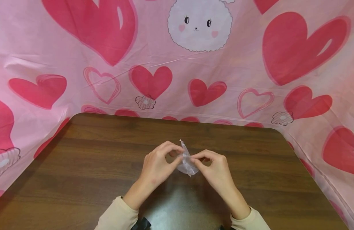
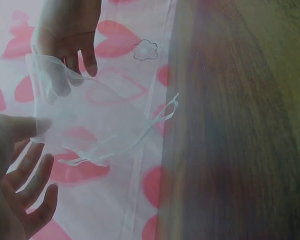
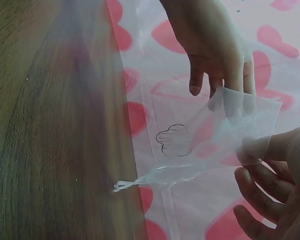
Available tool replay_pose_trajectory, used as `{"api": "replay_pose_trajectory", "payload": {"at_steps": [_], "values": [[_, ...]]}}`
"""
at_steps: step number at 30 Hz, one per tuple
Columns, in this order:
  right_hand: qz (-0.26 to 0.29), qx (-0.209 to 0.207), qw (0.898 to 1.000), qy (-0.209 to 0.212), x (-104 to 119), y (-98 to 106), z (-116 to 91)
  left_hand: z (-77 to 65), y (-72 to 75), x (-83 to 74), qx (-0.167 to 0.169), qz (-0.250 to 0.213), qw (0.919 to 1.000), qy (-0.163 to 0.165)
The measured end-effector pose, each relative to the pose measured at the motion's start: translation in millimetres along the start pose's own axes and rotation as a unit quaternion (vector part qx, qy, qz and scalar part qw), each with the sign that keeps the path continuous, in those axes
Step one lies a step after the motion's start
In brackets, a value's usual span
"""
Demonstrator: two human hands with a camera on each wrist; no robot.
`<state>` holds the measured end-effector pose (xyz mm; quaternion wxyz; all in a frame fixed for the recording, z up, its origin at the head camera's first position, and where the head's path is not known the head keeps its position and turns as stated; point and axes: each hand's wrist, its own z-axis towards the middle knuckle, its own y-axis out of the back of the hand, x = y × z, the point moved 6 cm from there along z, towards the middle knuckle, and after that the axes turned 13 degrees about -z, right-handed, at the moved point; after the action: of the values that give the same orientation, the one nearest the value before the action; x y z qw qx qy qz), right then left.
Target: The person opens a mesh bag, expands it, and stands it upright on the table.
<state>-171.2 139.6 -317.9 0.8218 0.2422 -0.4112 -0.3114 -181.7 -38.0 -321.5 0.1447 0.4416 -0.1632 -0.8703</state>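
A small sheer white drawstring pouch (image 1: 188,167) hangs between the hands above the table. Thumb and fingers of the left hand (image 1: 158,164) pinch its left side. From the right, the right hand (image 1: 217,169) pinches the opposite side. In the left wrist view, the pouch (image 2: 105,122) is spread and see-through, with a cord loop (image 2: 166,111) sticking out at its gathered end. The right wrist view shows the other end of the pouch (image 3: 257,112) held flat and wide, with fingertips visible through the mesh. Nothing shows inside it.
A dark brown wooden table (image 1: 79,172) lies under both hands. Behind it and along its sides hangs a pink cloth (image 1: 154,54) printed with hearts. Beige sleeves (image 1: 118,214) cover the forearms, and a black strap (image 1: 141,223) shows by the left sleeve.
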Motion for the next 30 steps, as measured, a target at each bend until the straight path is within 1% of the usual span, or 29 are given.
{"api": "replay_pose_trajectory", "payload": {"at_steps": [5,9,12,15,19,25,28,30], "values": [[-0.014,-0.002,1.000,0.000,-0.5,0.6,0.2,0.1,-2.4,-2.2,0.018,-0.015,0.9996,-0.015],[-0.024,0.007,1.000,-0.006,-0.4,-0.6,0.2,-0.5,-4.2,-4.3,0.029,-0.016,0.9988,-0.037],[-0.028,0.016,0.999,-0.012,-0.7,-1.6,0.5,-1.5,-5.3,-5.7,0.035,-0.001,0.9980,-0.053],[-0.025,0.019,0.999,-0.012,-0.5,-1.9,0.8,-1.9,-5.2,-6.2,0.032,0.018,0.9975,-0.061],[-0.021,0.026,0.999,-0.006,0.2,-2.0,0.4,-1.2,-2.5,-6.2,0.013,0.036,0.9978,-0.054],[-0.032,0.052,0.998,-0.012,-0.2,-3.9,-0.7,-0.3,2.6,-4.5,-0.016,0.032,0.9985,-0.041],[-0.037,0.047,0.998,-0.008,0.0,-3.1,-1.0,-0.4,2.6,-2.8,-0.019,0.031,0.9989,-0.031],[-0.039,0.042,0.998,-0.006,-0.1,-2.4,-0.9,-0.8,1.2,-1.9,-0.011,0.032,0.9992,-0.023]]}}
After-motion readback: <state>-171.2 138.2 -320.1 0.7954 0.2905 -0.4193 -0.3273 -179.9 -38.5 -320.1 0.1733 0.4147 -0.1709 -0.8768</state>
